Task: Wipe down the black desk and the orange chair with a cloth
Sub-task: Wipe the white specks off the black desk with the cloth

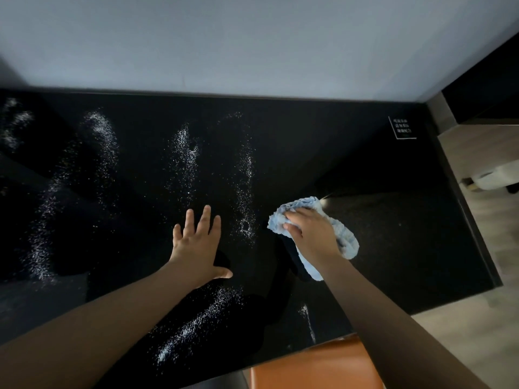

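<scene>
The black desk point(379, 242) fills most of the view and is streaked with white powdery specks, mostly on its left and middle. My right hand point(311, 234) presses a light blue fluffy cloth point(346, 240) flat onto the desk right of centre, fingers spread over it. My left hand point(198, 242) lies flat on the desk with straight, spread fingers, a little left of the cloth and holding nothing. The orange chair point(314, 366) shows at the bottom edge, tucked under the desk's front, partly hidden by my right forearm.
A grey wall runs along the desk's far edge. A small black card with white print point(402, 127) stands at the far right corner. Past the desk's right edge lies pale wooden floor point(494, 248) with a white piece of furniture point(494, 175).
</scene>
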`<action>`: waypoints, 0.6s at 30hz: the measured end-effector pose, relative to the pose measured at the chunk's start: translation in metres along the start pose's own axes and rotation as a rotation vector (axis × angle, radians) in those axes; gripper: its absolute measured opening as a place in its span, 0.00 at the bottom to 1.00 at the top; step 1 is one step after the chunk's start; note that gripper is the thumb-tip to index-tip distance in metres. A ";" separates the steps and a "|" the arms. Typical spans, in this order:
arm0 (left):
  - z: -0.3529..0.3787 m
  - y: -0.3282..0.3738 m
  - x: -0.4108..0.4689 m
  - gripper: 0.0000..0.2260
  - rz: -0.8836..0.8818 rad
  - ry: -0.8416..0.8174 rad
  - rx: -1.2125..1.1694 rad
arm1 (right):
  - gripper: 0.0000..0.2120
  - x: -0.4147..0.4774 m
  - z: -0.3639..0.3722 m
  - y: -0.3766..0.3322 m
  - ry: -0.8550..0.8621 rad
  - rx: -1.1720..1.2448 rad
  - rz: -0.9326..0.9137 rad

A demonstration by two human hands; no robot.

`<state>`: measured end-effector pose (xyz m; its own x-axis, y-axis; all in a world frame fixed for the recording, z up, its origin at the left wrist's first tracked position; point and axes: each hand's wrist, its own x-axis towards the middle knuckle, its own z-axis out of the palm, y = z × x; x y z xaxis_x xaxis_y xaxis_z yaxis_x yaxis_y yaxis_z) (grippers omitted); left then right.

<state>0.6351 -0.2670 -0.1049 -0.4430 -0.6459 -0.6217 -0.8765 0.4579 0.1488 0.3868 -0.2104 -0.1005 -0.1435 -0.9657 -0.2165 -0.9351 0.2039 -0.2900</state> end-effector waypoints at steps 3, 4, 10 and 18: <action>0.003 0.000 0.000 0.57 -0.007 -0.001 0.050 | 0.14 -0.017 0.004 0.000 -0.009 0.008 0.019; 0.004 0.000 0.000 0.57 -0.007 0.003 0.054 | 0.14 -0.022 0.005 0.000 -0.012 0.007 0.024; 0.002 0.000 0.002 0.58 -0.005 0.006 0.045 | 0.13 -0.061 0.016 0.001 0.008 0.018 0.055; 0.000 0.002 0.001 0.58 -0.008 0.003 0.086 | 0.12 -0.113 0.028 -0.004 0.075 0.049 0.097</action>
<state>0.6324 -0.2667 -0.1052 -0.4368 -0.6513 -0.6205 -0.8606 0.5032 0.0776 0.4162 -0.0972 -0.1007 -0.2579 -0.9501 -0.1757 -0.8988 0.3027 -0.3170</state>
